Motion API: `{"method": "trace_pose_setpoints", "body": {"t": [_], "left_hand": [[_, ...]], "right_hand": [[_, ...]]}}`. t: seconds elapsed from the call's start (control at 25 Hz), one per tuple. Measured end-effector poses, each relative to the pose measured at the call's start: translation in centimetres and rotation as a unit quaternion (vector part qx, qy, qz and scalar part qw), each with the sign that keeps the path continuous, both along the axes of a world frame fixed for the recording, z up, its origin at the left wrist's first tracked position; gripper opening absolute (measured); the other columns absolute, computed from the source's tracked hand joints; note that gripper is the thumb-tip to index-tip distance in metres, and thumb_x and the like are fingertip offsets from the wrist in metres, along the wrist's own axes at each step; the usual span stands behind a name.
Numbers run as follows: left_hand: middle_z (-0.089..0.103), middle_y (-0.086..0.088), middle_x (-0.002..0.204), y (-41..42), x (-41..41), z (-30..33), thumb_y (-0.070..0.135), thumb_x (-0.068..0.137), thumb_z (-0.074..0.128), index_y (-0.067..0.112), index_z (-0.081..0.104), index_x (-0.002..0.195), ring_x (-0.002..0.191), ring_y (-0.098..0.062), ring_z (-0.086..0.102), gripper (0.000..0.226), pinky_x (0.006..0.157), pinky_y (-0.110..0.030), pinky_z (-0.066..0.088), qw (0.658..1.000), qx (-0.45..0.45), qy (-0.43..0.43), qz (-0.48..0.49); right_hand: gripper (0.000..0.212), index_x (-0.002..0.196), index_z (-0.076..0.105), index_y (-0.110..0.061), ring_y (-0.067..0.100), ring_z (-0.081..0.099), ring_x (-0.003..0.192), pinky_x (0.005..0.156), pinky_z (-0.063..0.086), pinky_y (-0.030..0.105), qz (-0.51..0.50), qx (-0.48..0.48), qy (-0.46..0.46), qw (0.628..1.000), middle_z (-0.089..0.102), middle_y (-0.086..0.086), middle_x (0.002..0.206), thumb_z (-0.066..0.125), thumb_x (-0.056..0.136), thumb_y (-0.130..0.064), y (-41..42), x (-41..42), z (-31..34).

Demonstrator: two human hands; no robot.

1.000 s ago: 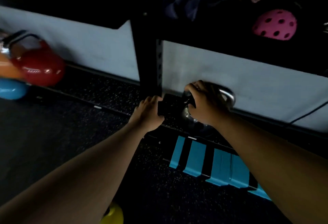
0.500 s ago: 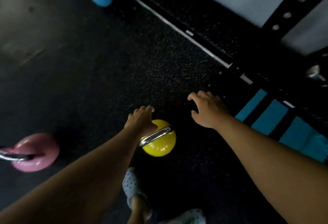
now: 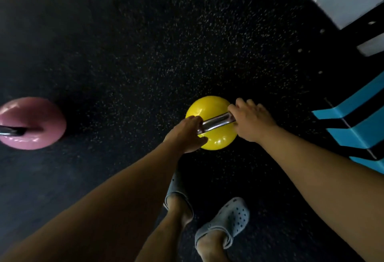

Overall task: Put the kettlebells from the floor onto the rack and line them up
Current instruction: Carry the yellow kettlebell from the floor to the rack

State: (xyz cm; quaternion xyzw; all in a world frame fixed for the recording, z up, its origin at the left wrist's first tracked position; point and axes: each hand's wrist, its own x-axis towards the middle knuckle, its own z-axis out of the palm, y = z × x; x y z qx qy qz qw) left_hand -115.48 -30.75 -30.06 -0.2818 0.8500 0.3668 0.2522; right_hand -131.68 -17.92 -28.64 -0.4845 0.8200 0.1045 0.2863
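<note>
Yellow kettlebell (image 3: 209, 106) sits on dark speckled floor (image 3: 145, 43) between both hands, left hand (image 3: 186, 135) and right hand (image 3: 250, 121) each wrapped around an end of its steel handle (image 3: 216, 123), while a pink kettlebell (image 3: 31, 123) rests well off beyond the left hand.

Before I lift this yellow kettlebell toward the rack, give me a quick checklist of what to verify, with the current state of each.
1. Left hand on the handle: ok, its grip is closed around the left end.
2. Right hand on the handle: ok, over the right end.
3. Yellow kettlebell upright on the floor: ok.
4. Feet clear of the bell: ok, both clogs stand behind it.
5. Pink kettlebell out of the way: ok, well apart to the left.
6. Free spot on the rack: cannot tell, only its frame shows.
</note>
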Motion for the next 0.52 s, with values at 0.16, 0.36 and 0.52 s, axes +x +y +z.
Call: {"method": "trace_pose_setpoints", "body": {"t": [0.16, 0.36, 0.52], "left_hand": [[0.055, 0.005, 0.069, -0.4, -1.6, -1.4, 0.037, 0.08, 0.066, 0.021, 0.064, 0.09, 0.067, -0.02, 0.058, 0.019, 0.058, -0.033, 0.047, 0.999, -0.011, 0.036, -0.02], [0.062, -0.001, 0.073, -1.4, -2.7, 0.1, 0.033, 0.077, 0.066, 0.02, 0.067, 0.09, 0.068, -0.021, 0.06, 0.019, 0.06, -0.035, 0.053, 0.995, -0.017, 0.005, -0.102], [0.063, 0.002, 0.071, -3.0, -5.1, 4.3, 0.034, 0.075, 0.064, 0.021, 0.068, 0.088, 0.066, -0.019, 0.06, 0.019, 0.056, -0.031, 0.049, 0.981, -0.015, 0.008, -0.193]], "right_hand": [[0.013, 0.086, 0.058, -0.014, 0.033, 0.057, 0.101, 0.076, 0.043, 0.037, -0.038, -0.007, -0.1, 0.994, 0.057, 0.011, 0.108, 0.068, 0.084, -0.022, -1.3, -1.7, -1.9], [0.016, 0.091, 0.062, -0.021, 0.031, 0.064, 0.098, 0.076, 0.048, 0.034, -0.042, 0.026, -0.123, 0.991, 0.065, 0.009, 0.109, 0.07, 0.082, -0.031, -0.6, -1.4, -0.7], [0.019, 0.068, 0.052, -0.023, 0.027, 0.064, 0.077, 0.058, 0.042, 0.028, -0.13, -0.018, -0.176, 0.976, 0.064, 0.005, 0.081, 0.07, 0.075, -0.027, 1.5, -1.4, 3.7]]}}
